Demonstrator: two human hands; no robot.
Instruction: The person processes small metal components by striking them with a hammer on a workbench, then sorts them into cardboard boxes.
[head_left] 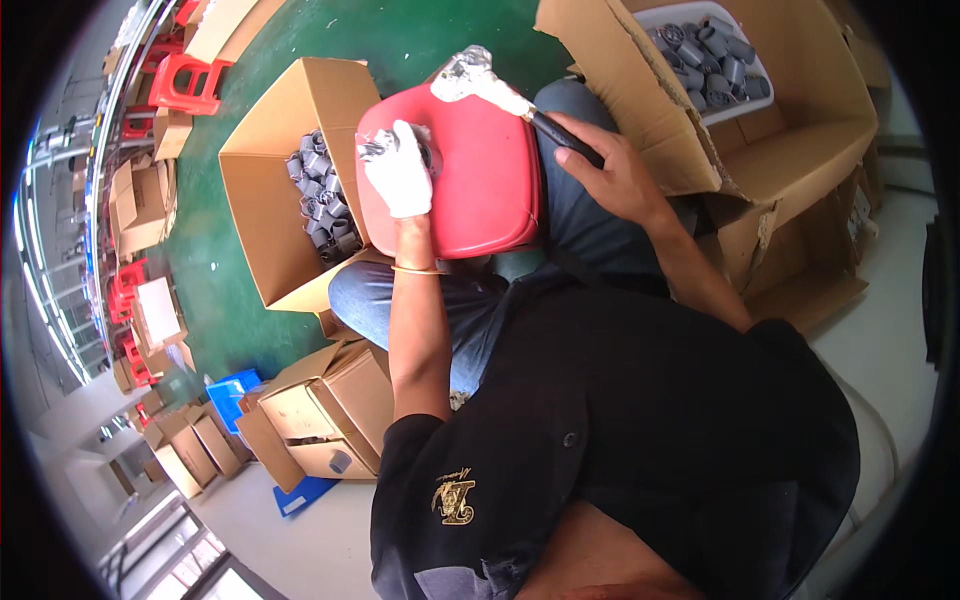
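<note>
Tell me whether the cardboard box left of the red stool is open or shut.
Open: the cardboard box has its flaps spread, showing grey cylindrical parts piled inside.

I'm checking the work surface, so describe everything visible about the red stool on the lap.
The red stool looks like glossy moulded plastic with rounded corners. It lies tilted across the person's jeans-clad thighs, broad face up. The gloved left hand rests on its left part, holding a small grey piece. The bare right hand is at its right edge, gripping a dark-handled tool.
</note>
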